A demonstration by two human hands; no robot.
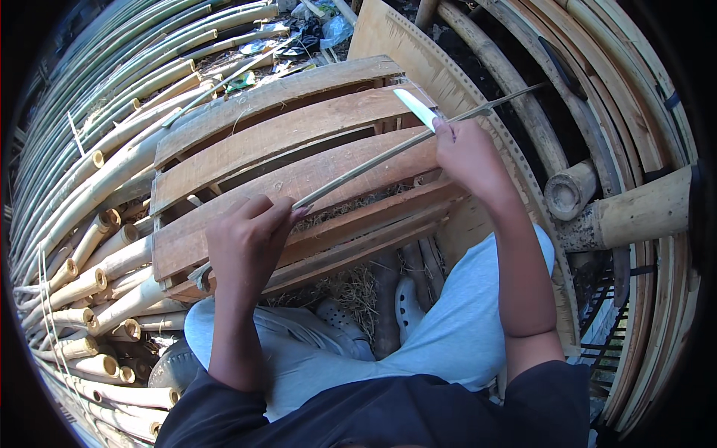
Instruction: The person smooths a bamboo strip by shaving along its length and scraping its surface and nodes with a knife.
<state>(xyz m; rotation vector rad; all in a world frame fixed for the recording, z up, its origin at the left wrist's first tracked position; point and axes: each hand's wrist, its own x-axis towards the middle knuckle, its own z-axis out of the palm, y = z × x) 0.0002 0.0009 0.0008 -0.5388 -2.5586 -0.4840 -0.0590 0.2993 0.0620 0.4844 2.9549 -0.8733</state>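
The left hand [250,235] clenches a slender strip [358,171] slanting above a slatted wooden bench [276,142]; the right hand [470,153] grips a knife [415,108], edge contact hard to discern. A shallow, steady angle should keep shavings even.

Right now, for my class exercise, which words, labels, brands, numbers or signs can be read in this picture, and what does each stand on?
No readable text anywhere.
I see no lettering on the knife blade, the thin strip, the slatted wooden bench or the dark shirt.
Any print on the plastic litter is too small to read.
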